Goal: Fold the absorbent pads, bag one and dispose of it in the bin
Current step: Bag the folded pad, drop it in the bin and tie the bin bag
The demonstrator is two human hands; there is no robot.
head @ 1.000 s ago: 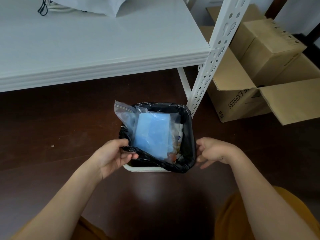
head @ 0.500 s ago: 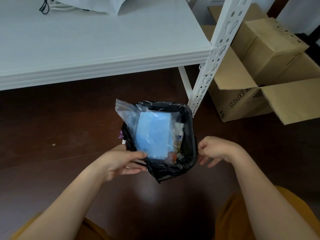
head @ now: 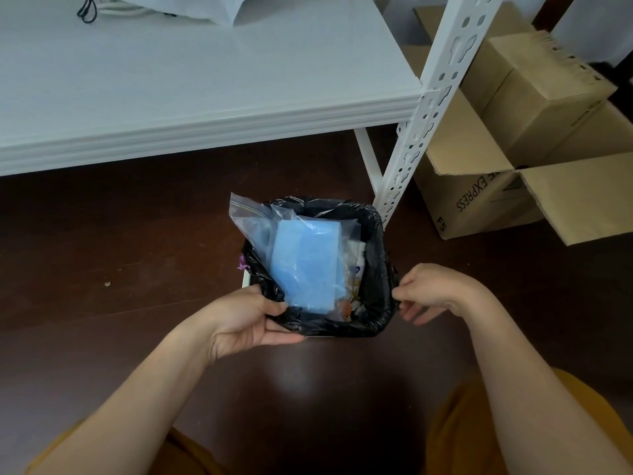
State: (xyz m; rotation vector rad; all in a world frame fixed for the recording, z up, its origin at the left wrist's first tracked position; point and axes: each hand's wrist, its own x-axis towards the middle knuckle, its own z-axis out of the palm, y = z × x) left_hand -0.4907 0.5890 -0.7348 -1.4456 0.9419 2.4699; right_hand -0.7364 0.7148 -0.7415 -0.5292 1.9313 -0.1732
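Observation:
A small white bin (head: 274, 334) lined with a black bin liner (head: 375, 269) stands on the dark floor under the shelf edge. A clear zip bag (head: 253, 222) holding a folded blue absorbent pad (head: 308, 265) stands tilted in the bin, its top sticking out at the left. My left hand (head: 246, 320) grips the liner's near left rim between thumb and fingers. My right hand (head: 435, 291) pinches the liner's right rim with curled fingers.
A white shelf board (head: 205, 80) with a perforated white upright (head: 428, 108) stands just behind the bin. Cardboard boxes (head: 513, 138) sit on the floor at the right, one with open flaps. A white bag with a black cord (head: 178, 5) lies on the shelf's far edge.
My left hand shifted along the liner's near rim and pulled it back over the bin's edge. My right hand closed in on the liner's right rim.

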